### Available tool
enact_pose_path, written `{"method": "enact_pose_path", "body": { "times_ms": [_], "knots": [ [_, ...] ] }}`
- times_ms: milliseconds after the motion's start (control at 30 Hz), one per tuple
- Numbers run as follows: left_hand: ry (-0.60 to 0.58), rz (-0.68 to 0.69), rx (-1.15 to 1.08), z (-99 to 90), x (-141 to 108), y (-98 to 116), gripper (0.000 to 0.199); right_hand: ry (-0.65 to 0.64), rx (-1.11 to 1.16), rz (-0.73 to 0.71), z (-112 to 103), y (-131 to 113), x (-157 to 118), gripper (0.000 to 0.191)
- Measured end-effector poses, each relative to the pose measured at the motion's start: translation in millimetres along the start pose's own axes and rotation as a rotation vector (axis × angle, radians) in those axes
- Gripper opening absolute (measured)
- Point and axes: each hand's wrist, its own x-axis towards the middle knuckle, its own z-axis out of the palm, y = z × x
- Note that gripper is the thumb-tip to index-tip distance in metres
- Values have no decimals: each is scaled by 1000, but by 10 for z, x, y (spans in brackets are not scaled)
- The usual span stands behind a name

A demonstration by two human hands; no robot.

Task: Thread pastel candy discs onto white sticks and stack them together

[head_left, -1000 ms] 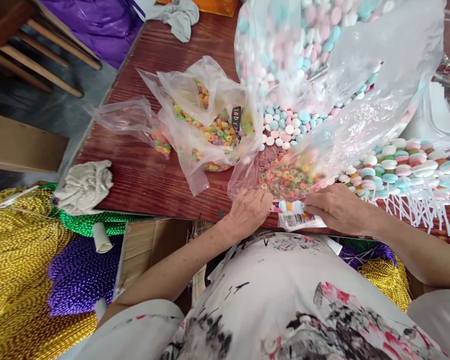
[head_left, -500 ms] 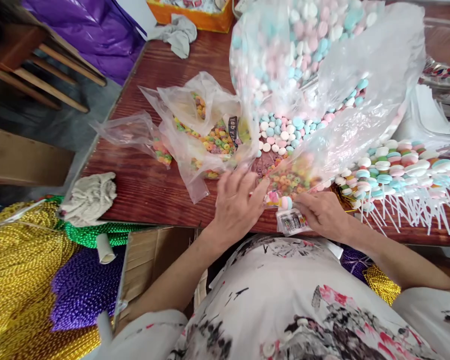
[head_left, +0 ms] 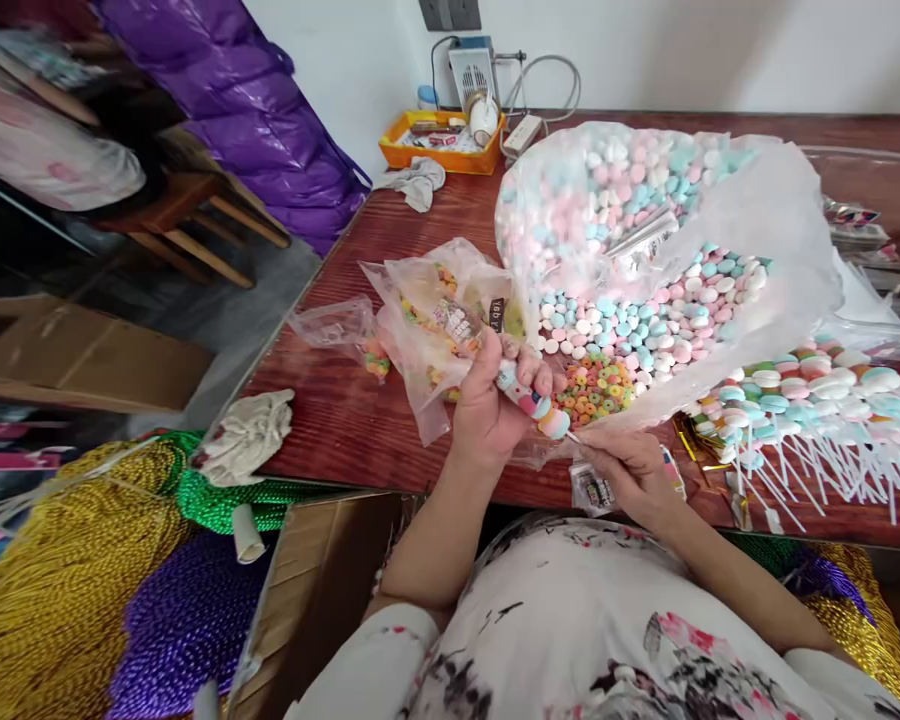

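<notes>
1. We hold the candy skewer aslant above the table, near the ring candies.
2. Our left hand closes around its upper length.
3. Our right hand pinches its stick.
4. A pile of other candy skewers lies to our right.

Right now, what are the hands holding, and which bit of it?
A skewer of round, pastel, candy-like pieces on a thin white stick. The left hand curls around the pieces; the right hand pinches the stick.
</notes>
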Motion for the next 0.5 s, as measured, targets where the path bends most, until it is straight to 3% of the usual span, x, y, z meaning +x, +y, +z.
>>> {"method": "enact_pose_path", "body": {
  "times_ms": [200,333,500],
  "knots": [
    [0,-62,-137,80,-28,-187,59,179,-41,23,49,47,-65,21],
    [-54,-102,-205,130,-123,-374,58,163,-77,1,145,3,-38,19],
    [-100,-178,-321,215,-250,-546,58,227,139,154,271,-25,44,17]
  ]
}}
